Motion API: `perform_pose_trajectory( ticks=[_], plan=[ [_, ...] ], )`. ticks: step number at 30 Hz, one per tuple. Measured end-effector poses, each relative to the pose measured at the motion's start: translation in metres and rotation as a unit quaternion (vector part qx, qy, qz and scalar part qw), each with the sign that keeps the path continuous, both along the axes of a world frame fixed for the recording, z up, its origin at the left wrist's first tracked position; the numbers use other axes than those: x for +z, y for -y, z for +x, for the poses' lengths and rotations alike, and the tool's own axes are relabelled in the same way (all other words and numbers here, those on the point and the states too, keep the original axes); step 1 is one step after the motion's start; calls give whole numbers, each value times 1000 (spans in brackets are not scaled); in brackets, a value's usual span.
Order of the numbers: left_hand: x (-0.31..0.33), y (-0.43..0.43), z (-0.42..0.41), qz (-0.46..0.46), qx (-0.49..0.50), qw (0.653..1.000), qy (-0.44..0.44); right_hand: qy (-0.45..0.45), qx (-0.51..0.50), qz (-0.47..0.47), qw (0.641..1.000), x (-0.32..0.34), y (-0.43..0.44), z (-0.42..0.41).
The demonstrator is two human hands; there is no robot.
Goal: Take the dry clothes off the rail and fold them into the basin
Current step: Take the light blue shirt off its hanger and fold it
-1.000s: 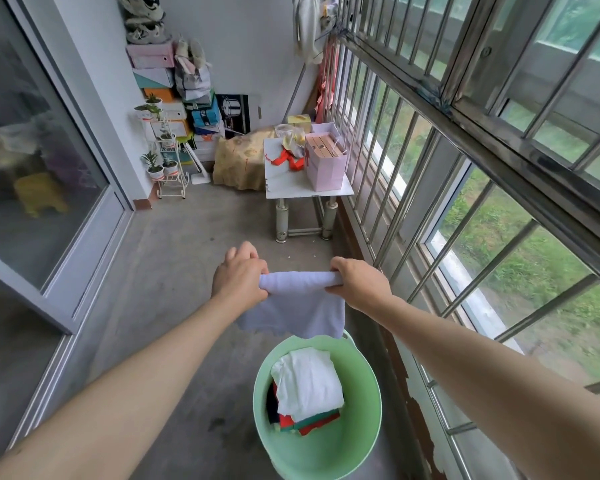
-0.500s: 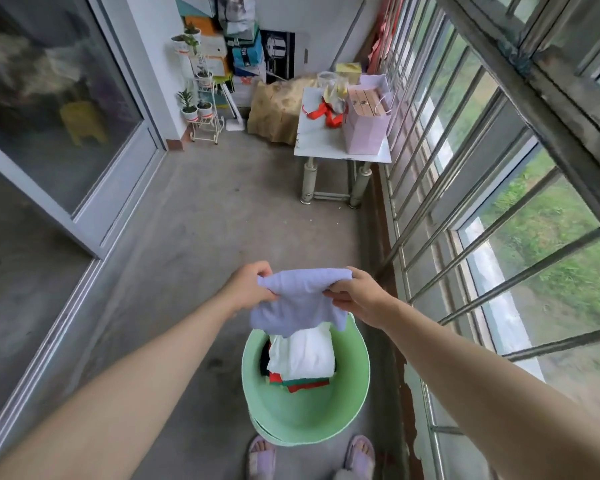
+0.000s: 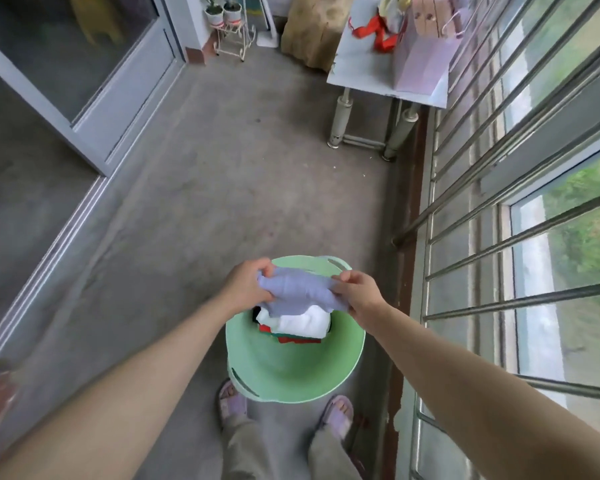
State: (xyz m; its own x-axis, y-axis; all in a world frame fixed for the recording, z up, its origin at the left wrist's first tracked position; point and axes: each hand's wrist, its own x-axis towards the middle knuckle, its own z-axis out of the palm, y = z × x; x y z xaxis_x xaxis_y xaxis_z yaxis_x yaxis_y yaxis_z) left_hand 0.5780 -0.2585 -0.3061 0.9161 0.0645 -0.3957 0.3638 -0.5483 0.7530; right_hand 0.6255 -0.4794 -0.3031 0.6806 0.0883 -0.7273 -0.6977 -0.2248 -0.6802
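Both hands, left (image 3: 245, 287) and right (image 3: 357, 293), gripped the lilac cloth (image 3: 300, 292); lowering it flat onto the pile in the basin (image 3: 291, 375) seemed best.

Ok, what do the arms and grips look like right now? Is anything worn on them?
Both arms are bare as far as the head view shows. There are no sleeves on the left forearm or the right forearm. The left grip and right grip are bare hands without gloves. No watch, bracelet or ring shows on either side.
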Motion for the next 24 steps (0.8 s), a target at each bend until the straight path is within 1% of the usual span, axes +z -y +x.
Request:
perform_pose_trajectory(
  ticks=[4,7,10,12,14,16,17,18,20,22,23,24],
  plan=[
    [-58,-6,2,14,-58,998,0,-11,46,-41,998,-47,-4,-1],
    [-100,-10,11,44,-105,993,-36,-13,87,-80,993,-84,-16,7],
    [-136,-17,25,75,-102,991,-53,5,102,-88,991,-114,-27,23],
    [-159,-16,35,91,-73,993,-18,58,99,-89,989,-139,-28,31],
    [-182,-9,37,113,-42,992,43,113,74,-77,988,-167,-24,34],
    [-210,-2,28,128,-36,987,90,125,42,-71,989,-198,-18,30],
    [-225,1,20,129,-46,986,98,117,35,-76,990,-212,-16,26],
    [-253,4,11,120,-61,986,99,107,36,-81,990,-240,-12,21],
    [-300,4,-8,85,-89,991,50,58,85,-91,991,-283,-8,10],
    [-343,2,-20,48,-61,996,-38,-17,123,-77,989,-327,-6,-4],
    [-355,1,-19,34,-36,996,-69,-53,120,-68,989,-337,-6,-7],
    [-366,0,-19,13,-13,997,-79,-82,107,-52,990,-349,-6,-11]
  ],
)
